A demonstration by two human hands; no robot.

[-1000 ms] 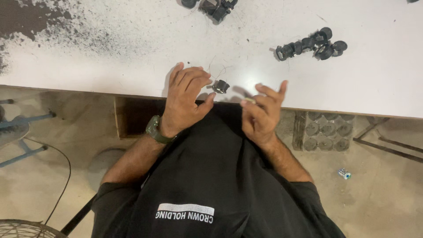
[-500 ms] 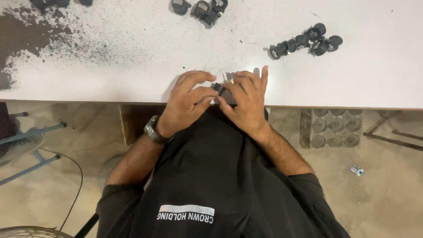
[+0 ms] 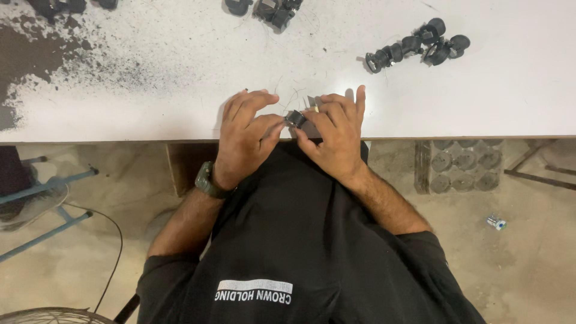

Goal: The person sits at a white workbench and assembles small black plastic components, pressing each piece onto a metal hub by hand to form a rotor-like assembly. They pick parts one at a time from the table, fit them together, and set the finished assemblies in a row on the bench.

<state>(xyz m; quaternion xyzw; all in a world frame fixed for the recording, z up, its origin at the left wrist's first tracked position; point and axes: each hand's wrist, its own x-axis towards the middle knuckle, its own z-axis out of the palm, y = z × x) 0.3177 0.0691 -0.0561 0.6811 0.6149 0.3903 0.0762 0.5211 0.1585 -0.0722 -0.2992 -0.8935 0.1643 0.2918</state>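
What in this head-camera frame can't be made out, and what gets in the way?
- Small black part, head view: mostly covered by the left hand and right hand; shape unclear.
- Dark parts at the white table's far side: cut by the top edge.
- Small metal item on the floor: too small to identify.

shirt print | white lettering, black cloth | lower centre
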